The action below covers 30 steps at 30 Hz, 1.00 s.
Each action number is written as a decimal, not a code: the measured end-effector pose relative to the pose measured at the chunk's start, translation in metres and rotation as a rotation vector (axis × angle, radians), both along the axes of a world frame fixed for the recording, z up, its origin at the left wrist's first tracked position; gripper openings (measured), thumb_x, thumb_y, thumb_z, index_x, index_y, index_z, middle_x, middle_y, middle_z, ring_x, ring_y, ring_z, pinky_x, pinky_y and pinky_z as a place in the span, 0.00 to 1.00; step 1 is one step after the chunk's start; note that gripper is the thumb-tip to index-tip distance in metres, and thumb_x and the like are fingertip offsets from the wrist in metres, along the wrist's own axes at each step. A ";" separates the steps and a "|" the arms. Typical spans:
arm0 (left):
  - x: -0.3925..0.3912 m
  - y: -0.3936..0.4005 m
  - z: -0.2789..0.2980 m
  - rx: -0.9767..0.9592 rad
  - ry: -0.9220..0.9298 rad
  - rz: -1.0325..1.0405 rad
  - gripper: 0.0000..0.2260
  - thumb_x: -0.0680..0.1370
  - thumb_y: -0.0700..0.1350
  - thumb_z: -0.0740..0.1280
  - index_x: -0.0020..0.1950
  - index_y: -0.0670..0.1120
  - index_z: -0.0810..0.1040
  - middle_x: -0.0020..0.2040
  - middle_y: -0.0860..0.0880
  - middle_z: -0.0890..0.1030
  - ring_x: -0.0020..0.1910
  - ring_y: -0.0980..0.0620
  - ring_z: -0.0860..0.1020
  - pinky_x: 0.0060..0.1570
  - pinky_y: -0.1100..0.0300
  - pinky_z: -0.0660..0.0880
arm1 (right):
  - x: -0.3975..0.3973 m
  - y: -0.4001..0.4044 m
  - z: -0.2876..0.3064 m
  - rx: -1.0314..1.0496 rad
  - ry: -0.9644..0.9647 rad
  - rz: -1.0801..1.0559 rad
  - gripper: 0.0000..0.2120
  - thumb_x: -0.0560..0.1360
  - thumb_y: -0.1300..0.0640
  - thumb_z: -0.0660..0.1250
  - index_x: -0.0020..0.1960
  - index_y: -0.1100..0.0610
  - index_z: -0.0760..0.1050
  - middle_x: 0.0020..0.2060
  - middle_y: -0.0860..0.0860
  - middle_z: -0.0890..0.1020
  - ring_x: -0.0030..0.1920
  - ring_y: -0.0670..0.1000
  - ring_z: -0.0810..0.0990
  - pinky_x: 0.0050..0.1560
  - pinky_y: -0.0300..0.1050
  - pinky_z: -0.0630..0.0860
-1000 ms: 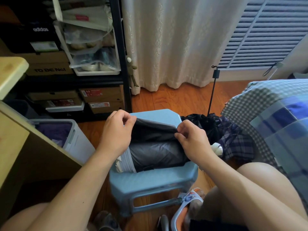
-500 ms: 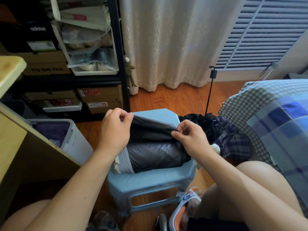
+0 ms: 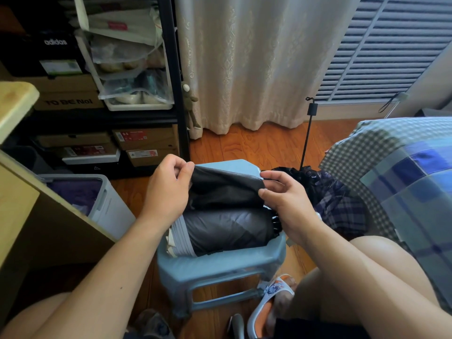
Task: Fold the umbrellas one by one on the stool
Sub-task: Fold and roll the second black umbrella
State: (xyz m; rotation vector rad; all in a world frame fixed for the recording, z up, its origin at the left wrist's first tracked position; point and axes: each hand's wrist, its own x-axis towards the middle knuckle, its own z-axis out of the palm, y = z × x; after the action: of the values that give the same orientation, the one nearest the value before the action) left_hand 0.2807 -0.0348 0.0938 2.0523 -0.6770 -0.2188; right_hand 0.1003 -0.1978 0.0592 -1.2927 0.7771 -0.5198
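Warm wooden flooring [image 3: 256, 145] runs back to a cream curtain [image 3: 244, 64], with louvred shutters [image 3: 391, 50] to its right and a black shelving unit [image 3: 171, 69] of shoe boxes and bags to its left. From the head camera, a light blue plastic stool [image 3: 220, 265] stands on the floor between the person's knees. On its seat lies a grey umbrella [image 3: 227, 228], its canopy gathered into a thick roll that lies crosswise. A flap of the umbrella's dark fabric is lifted above the roll and stretched between both hands. The left hand [image 3: 168, 189] pinches the flap's left edge between thumb and curled fingers; the right hand [image 3: 286, 199] pinches its right edge the same way. Just beside the stool on the right, a plaid umbrella [image 3: 342, 204] lies crumpled on the floor, its thin shaft pointing up. A checked blanket [image 3: 403, 179] covers the right side, and a grey bin [image 3: 105, 204] sits at left beside a wooden desk [image 3: 22, 204].
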 end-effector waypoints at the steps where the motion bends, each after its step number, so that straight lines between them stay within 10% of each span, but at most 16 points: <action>1: 0.001 0.000 0.000 -0.006 0.002 0.004 0.09 0.85 0.50 0.63 0.50 0.46 0.75 0.40 0.46 0.82 0.38 0.52 0.78 0.30 0.69 0.69 | 0.000 -0.001 -0.003 0.015 -0.006 -0.005 0.18 0.76 0.72 0.69 0.57 0.52 0.83 0.50 0.55 0.86 0.46 0.53 0.83 0.46 0.47 0.79; 7: 0.001 0.000 -0.001 -0.085 0.011 0.023 0.02 0.83 0.47 0.67 0.53 0.50 0.75 0.37 0.49 0.83 0.38 0.53 0.79 0.34 0.60 0.72 | -0.001 -0.004 -0.005 0.072 -0.064 -0.051 0.17 0.75 0.70 0.71 0.60 0.56 0.82 0.57 0.59 0.85 0.59 0.60 0.84 0.63 0.56 0.80; 17: 0.002 0.005 0.001 -0.145 0.054 -0.075 0.09 0.82 0.43 0.69 0.54 0.58 0.82 0.50 0.62 0.83 0.53 0.67 0.80 0.50 0.69 0.76 | 0.001 -0.005 -0.001 0.155 -0.126 -0.095 0.07 0.77 0.69 0.70 0.52 0.58 0.79 0.43 0.53 0.82 0.48 0.53 0.84 0.57 0.51 0.79; 22: 0.000 0.001 0.005 -0.218 0.060 -0.107 0.10 0.82 0.41 0.68 0.59 0.56 0.81 0.53 0.62 0.82 0.54 0.69 0.79 0.50 0.77 0.73 | 0.011 -0.016 -0.003 -0.270 0.232 0.112 0.17 0.77 0.50 0.75 0.64 0.43 0.80 0.59 0.46 0.80 0.59 0.46 0.80 0.60 0.45 0.77; 30: -0.005 0.017 -0.002 0.087 -0.145 -0.090 0.11 0.82 0.43 0.67 0.63 0.52 0.79 0.61 0.53 0.75 0.60 0.56 0.74 0.54 0.62 0.69 | 0.055 -0.056 -0.011 -0.453 0.547 0.043 0.03 0.79 0.58 0.73 0.47 0.56 0.81 0.40 0.49 0.81 0.43 0.50 0.79 0.40 0.42 0.75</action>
State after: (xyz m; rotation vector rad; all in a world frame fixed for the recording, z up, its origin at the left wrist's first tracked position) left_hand 0.2761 -0.0178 0.0919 2.1379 -0.8635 -0.1540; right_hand 0.1555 -0.2541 0.0486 -1.9101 1.1187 -0.3129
